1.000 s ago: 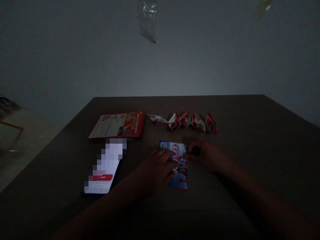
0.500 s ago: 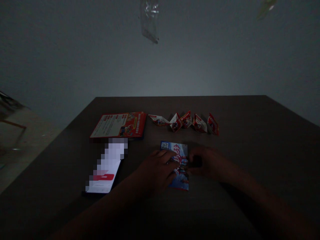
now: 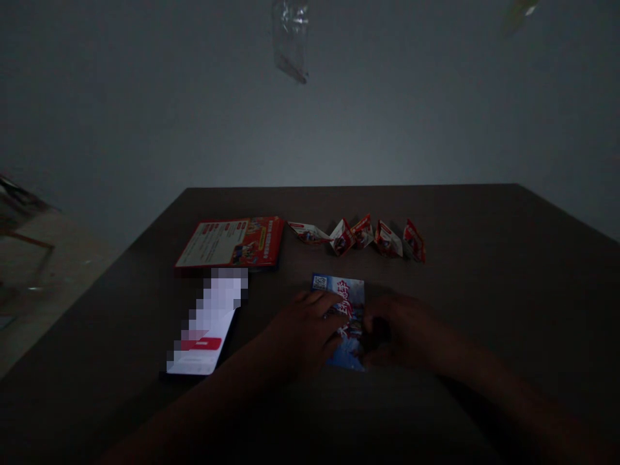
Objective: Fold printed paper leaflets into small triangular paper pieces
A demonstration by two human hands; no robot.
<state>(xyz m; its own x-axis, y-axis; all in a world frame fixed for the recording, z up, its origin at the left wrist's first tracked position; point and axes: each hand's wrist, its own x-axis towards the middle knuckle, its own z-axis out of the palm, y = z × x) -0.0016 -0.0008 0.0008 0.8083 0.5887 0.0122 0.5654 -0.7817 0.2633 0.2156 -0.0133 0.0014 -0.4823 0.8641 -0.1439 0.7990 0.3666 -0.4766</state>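
A blue printed sheet (image 3: 349, 352) with a QR code at its top left corner lies on the dark table, near the middle. Over its left part rests my left hand (image 3: 307, 329), fingers spread and lying flat on the paper. At the right edge of the sheet is my right hand (image 3: 400, 329), curved, with thumb and fingers apart and nothing visible between them. Dim light hides the exact contact of the right fingertips.
To the left, a lit phone (image 3: 206, 342) lies before a red and white box (image 3: 217, 242). Several folded red and white paper pieces (image 3: 341, 237) stand behind the sheet. The table (image 3: 460, 219) meets a grey wall, where a clear plastic bag (image 3: 290, 39) hangs.
My right hand has shifted slightly toward me along the sheet's right edge, and its thumb and fingers are wider apart. My left hand has stayed in place.
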